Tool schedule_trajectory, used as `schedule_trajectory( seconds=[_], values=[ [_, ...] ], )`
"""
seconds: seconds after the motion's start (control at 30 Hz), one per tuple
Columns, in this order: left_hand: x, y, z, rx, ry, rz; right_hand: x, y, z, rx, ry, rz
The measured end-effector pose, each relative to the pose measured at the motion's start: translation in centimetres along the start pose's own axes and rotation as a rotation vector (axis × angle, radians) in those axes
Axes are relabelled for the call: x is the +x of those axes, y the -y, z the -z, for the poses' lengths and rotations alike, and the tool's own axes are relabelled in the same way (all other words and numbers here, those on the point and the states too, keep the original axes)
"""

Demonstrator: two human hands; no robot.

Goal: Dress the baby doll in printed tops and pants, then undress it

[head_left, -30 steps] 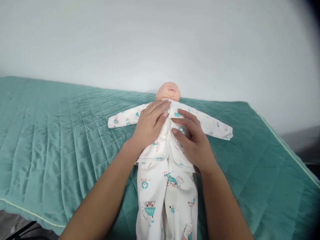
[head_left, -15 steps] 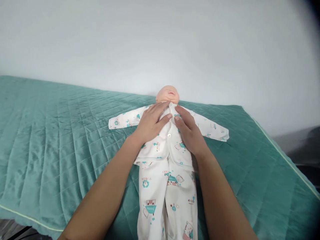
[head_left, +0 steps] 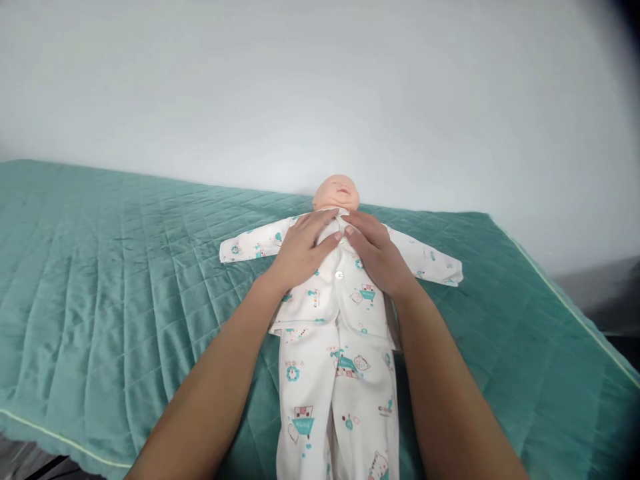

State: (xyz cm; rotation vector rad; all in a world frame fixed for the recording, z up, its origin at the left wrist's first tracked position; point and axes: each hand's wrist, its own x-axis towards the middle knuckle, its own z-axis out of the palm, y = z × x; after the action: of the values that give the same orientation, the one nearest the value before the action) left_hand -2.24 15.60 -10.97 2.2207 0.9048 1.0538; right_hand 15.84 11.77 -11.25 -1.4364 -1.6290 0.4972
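A baby doll (head_left: 336,193) lies on its back, its head toward the wall. It wears a white printed jacket (head_left: 317,307) with snap buttons down the front and matching trousers (head_left: 305,393). Both sleeves stretch out to the sides. My left hand (head_left: 307,247) lies flat on the left side of the jacket's chest, fingers extended toward the collar. On the other side of the front opening, my right hand (head_left: 377,250) rests with its fingers extended and its thumb near the opening. One snap (head_left: 339,275) shows below the hands; the upper front is partly covered by my fingers.
A green quilted cover (head_left: 150,287) spreads beneath the doll, with pale piping along its edges. Behind it rises a plain light wall (head_left: 320,87). Dark objects (head_left: 620,320) beyond the right edge are too unclear to name.
My right hand has shifted slightly inward and its fingers lie closer to the jacket's front opening. The left hand stays nearly in place. The whole view has moved a little.
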Motion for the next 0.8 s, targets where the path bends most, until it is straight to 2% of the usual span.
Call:
schedule_trajectory(
  seconds=[0.17,0.37,0.53,0.8],
  values=[
    [-0.03,0.07,0.05,-0.029,0.007,0.014,0.23,-0.27,-0.04,-0.001,0.011,-0.007],
    [0.0,-0.06,0.1,-0.045,0.008,0.003,-0.24,-0.16,-0.17,0.129,-0.073,0.035],
    [0.04,-0.02,0.04,-0.032,0.012,-0.002,-0.52,0.31,-0.3,0.231,-0.119,-0.009],
    [-0.01,0.03,0.02,-0.027,0.01,-0.003,-0.59,0.44,-0.11,0.169,-0.101,0.005]
  ],
)
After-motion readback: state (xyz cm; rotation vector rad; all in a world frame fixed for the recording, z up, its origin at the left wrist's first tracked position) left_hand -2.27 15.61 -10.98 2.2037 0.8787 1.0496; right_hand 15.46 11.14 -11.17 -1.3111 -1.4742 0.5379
